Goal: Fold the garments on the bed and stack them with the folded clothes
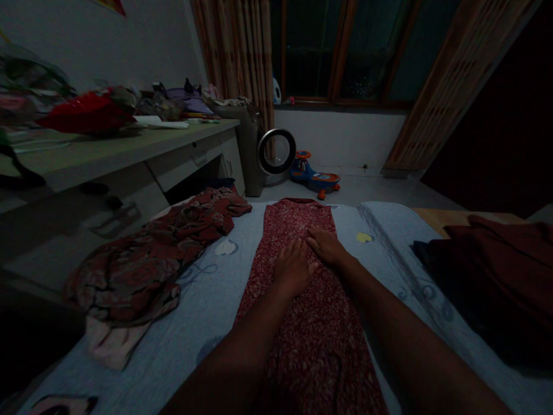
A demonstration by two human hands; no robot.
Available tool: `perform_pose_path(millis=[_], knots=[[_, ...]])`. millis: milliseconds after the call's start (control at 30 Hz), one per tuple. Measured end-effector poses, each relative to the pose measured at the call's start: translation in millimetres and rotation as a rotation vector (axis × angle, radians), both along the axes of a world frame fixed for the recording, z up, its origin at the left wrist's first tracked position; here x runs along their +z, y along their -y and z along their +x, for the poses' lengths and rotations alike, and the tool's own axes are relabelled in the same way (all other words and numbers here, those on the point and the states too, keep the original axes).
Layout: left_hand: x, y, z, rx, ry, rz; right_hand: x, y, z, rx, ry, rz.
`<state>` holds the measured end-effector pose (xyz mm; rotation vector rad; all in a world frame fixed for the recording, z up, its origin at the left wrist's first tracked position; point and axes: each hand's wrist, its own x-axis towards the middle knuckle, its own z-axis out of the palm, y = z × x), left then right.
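Red speckled fabric garment (302, 311): laid flat lengthwise on light blue printed bed sheet (207, 305), centre of bed.
Left hand (294, 268): open, palm down, pressed flat on garment.
Right hand (326, 246): open, palm down on garment, touching left hand.
Crumpled red patterned cloth (147, 259): on bed, left of garment.
Dark maroon cloth (496, 271): right side.

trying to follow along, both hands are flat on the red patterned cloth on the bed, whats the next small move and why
Probably slide both hands apart, smoothing outward: the left hand and right hand rest flat, side by side, mid-strip on the red patterned cloth.
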<state>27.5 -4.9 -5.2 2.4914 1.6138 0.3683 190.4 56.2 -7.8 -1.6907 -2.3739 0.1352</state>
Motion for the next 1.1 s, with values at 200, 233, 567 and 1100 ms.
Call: perform_pose_path(millis=[200,233,567,1100], knots=[[0.2,-1.1,0.7,0.0,0.003,-0.038,-2.6,-23.2,5.8,-0.068,0.077,-0.001],[0.2,-1.2,0.9,0.003,0.006,-0.037,-2.8,-26.5,6.3,-0.077,0.081,-0.002],[-0.5,-0.5,1.1,0.01,0.008,-0.025,-2.4,-48.2,15.3,-0.18,0.067,-0.019],[5.0,-0.4,2.7,0.016,-0.009,-0.066,15.9,-35.0,13.4,-0.024,-0.08,0.078]])
